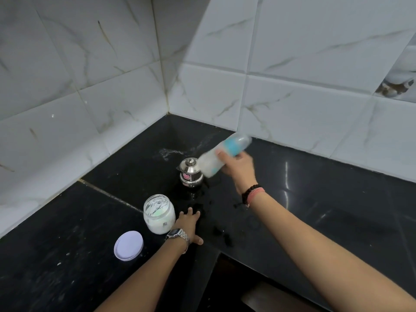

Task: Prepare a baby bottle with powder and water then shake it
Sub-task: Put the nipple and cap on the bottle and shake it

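My right hand (pixel 236 168) grips a baby bottle (pixel 219 157) above the black counter. The bottle is tilted almost sideways and blurred by motion, with a blue cap end pointing up right and milky white liquid inside. My left hand (pixel 189 224) rests flat on the counter with fingers spread, holding nothing. Just left of it stands an open glass jar of white powder (pixel 159 213). Its white lid (pixel 128 245) lies flat on the counter nearer to me. A small steel pot with a lid (pixel 191 174) stands under the bottle's lower end.
The black stone counter (pixel 315 210) runs into a corner of white marbled wall tiles (pixel 292 97). Water drops and smears lie behind the steel pot and around my left hand. The counter's front edge steps back at the lower middle.
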